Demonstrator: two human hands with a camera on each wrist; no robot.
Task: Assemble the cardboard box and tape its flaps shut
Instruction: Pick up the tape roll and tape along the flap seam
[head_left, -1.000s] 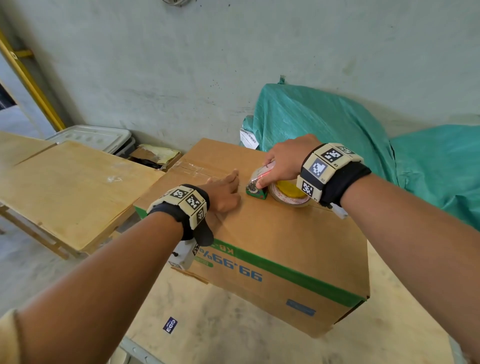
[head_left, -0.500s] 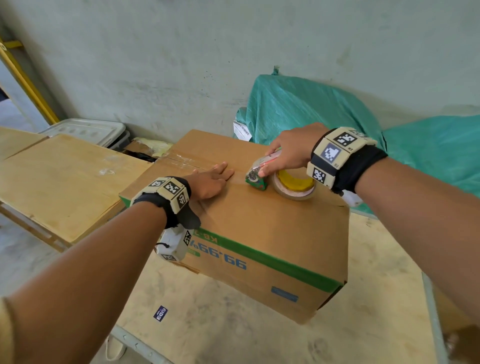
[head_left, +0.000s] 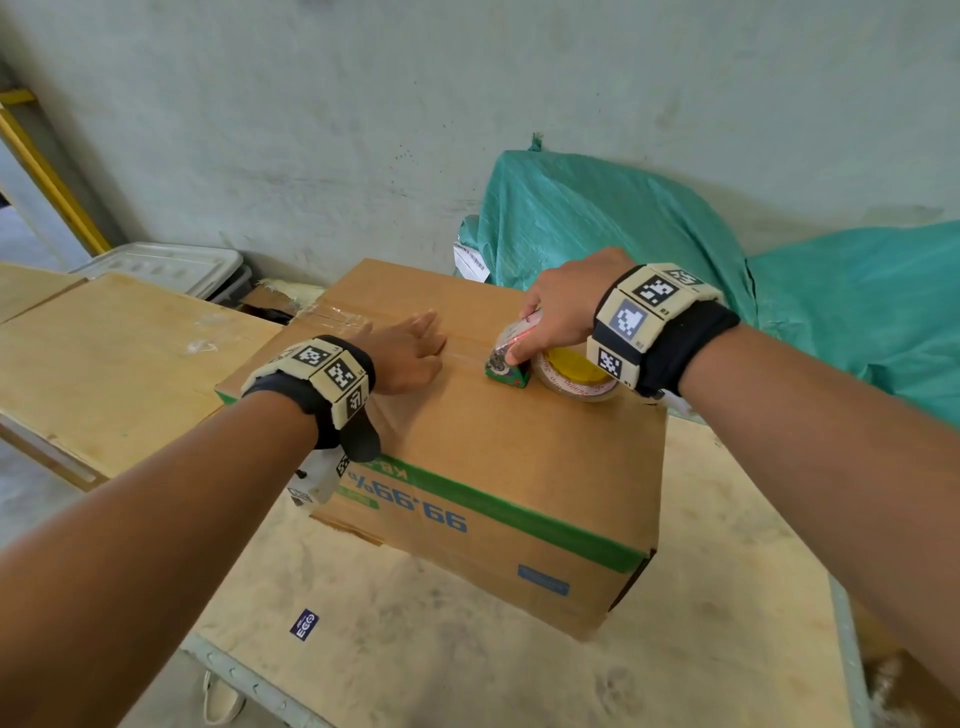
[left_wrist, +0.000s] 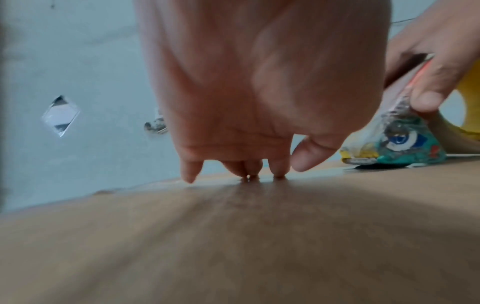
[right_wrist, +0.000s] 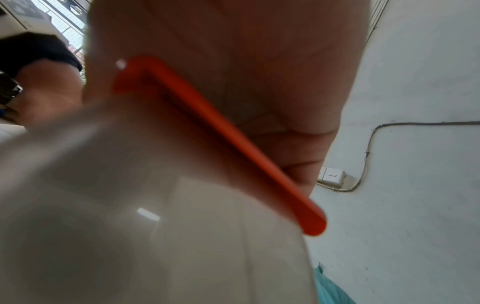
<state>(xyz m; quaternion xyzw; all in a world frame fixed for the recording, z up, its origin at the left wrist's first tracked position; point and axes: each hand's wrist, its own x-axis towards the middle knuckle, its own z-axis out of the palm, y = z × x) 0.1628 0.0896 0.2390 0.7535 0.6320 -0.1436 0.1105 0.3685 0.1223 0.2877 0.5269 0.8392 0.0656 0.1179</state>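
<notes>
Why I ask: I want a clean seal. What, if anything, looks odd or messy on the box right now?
The clear tape near the cardboard box's far left corner is wrinkled rather than flat. The box also sits upside down: its printed numbers read inverted. Nothing looks spilled or torn.

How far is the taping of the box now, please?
Done: the cardboard box is folded shut, and shiny tape covers its far-left seam. In hand: the right hand grips the tape dispenser mid-seam; the left hand presses the tape flat. Left: the seam's right part.

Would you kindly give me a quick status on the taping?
Left hand flat on box. Right hand grips tape dispenser on the seam. Nothing in the way.
</notes>
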